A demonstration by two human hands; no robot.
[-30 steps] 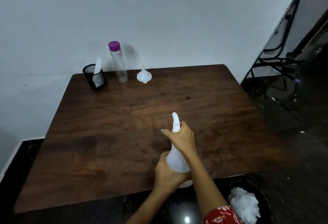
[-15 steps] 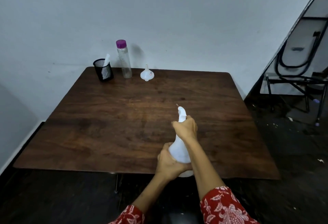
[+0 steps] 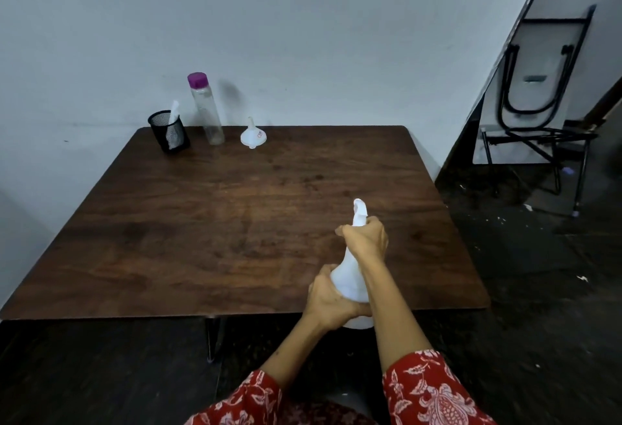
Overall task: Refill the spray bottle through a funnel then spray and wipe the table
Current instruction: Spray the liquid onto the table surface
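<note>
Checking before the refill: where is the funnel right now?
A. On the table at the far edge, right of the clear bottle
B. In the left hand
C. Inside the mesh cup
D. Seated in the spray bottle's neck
A: the funnel sits on the table at the far edge, right of the clear bottle; both hands hold the spray bottle.

Both forearms reach forward from red patterned sleeves. The left grip [image 3: 328, 300] has its fingers curled round the body of the spray bottle [image 3: 348, 281]; above and just beyond it, the right grip [image 3: 365, 239] is clenched round the bottle's neck
</note>
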